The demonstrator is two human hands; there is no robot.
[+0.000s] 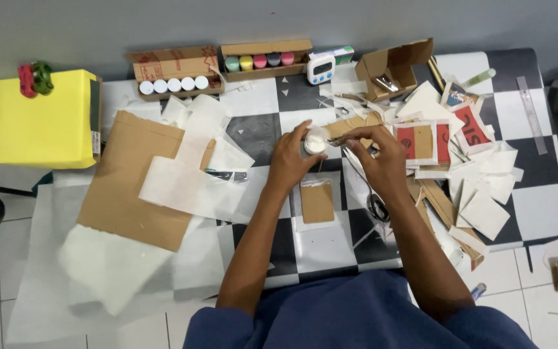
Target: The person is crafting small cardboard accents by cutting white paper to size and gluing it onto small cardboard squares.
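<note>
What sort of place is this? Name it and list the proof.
Probably a craft workspace set up on a tiled floor: a checkered mat strewn with cardboard pieces, boxed paint jars, and scissors.

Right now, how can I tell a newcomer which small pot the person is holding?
Start at the checkered table and follow both arms to its middle. The left hand holds a small round white pot, and the right hand brings a thin stick to it. Unlike the jars boxed along the wall, it is alone and open.

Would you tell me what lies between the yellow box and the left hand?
In the head view, a brown cardboard sheet topped with white paper sheets lies between yellow box and left hand.
</note>
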